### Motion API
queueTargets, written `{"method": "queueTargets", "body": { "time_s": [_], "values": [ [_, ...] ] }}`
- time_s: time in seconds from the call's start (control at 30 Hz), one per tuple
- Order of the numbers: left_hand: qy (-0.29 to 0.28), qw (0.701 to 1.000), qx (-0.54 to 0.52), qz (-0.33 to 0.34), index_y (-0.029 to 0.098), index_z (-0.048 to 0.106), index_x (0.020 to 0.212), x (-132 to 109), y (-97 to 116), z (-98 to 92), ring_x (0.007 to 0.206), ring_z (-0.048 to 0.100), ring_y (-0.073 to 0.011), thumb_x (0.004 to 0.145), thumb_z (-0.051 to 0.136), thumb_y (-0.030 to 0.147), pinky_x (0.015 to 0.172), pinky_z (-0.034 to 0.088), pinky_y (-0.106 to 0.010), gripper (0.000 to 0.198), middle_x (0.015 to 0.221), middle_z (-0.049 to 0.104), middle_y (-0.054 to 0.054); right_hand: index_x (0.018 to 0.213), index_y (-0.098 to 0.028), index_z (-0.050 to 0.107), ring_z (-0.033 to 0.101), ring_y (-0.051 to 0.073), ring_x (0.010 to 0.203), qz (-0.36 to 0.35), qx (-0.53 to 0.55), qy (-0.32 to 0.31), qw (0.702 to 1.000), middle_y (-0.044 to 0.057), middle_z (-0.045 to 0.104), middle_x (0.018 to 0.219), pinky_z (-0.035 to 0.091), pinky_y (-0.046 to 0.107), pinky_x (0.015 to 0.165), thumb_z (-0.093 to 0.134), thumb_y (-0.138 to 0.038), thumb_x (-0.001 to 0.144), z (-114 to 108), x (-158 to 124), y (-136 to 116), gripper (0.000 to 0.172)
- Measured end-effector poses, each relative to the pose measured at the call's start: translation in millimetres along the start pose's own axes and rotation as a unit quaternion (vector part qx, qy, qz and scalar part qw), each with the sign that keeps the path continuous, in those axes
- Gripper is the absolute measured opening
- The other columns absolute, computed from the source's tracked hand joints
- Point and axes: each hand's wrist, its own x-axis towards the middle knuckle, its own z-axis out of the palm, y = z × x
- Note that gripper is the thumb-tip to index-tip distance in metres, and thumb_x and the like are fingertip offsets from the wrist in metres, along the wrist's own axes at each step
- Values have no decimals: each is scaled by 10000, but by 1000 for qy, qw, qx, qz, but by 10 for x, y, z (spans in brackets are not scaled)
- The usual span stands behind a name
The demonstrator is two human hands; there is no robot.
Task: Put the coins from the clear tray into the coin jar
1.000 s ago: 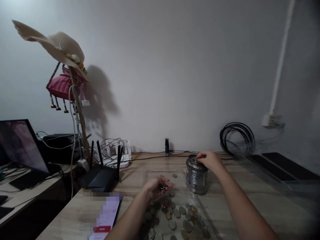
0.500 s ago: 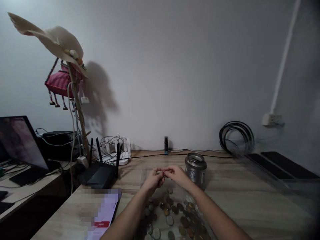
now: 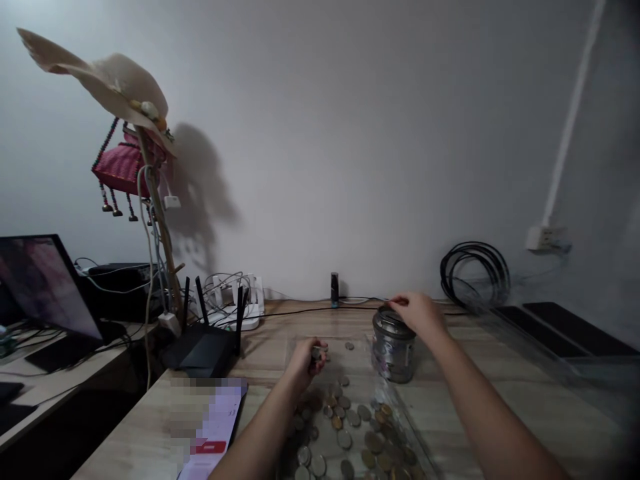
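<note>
My left hand (image 3: 306,361) is curled above the near part of a clear tray, with silvery coins (image 3: 316,353) in its fingers. My right hand (image 3: 416,313) is at the mouth of a round metallic-looking jar (image 3: 393,347), its fingertips pinched over the rim; whether a coin is between them is too small to tell. Many silver, brown and gold coins (image 3: 344,438) lie spread in the clear tray (image 3: 417,437) below my hands. One coin (image 3: 349,346) lies apart, between my left hand and the jar.
A phone or tablet (image 3: 220,420), partly pixelated, lies at the left, with a black router (image 3: 203,350) behind it. A small dark bottle (image 3: 335,290) stands by the wall. Coiled black cable (image 3: 474,273) and a clear case (image 3: 565,340) are at the right.
My right hand has left my left hand and moved right and up to the jar's mouth. My left hand has stayed nearly in place, and the coins in it now show.
</note>
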Motion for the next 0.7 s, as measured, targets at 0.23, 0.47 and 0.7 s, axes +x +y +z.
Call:
{"method": "queueTargets", "body": {
  "time_s": [0.23, 0.47, 0.7],
  "values": [
    [-38, 992, -68, -98, 115, 489, 804, -37, 51, 23, 344, 394, -48, 792, 299, 319, 306, 166, -116, 279, 489, 496, -14, 634, -246, 671, 553, 143, 589, -27, -125, -91, 988, 37, 645, 657, 280, 223, 463, 534, -308, 609, 19, 116, 101, 153],
    [-41, 978, -155, -136, 60, 490, 866, -73, 92, -4, 513, 558, -90, 700, 412, 128, 495, 445, -142, 196, 636, 588, -97, 665, -241, 668, 564, 161, 645, -45, -154, -103, 982, 48, 648, 701, 312, 236, 511, 522, -291, 616, 40, 177, 40, 162],
    [-66, 977, -162, -124, 23, 447, 979, -72, 66, -6, 771, 619, -185, 623, 393, 12, 622, 486, -209, 360, 847, 602, -176, 749, -230, 675, 576, 190, 700, -64, -146, -56, 986, 65, 660, 758, 351, 263, 568, 474, -326, 687, -64, 40, -76, 231]
  ]
}}
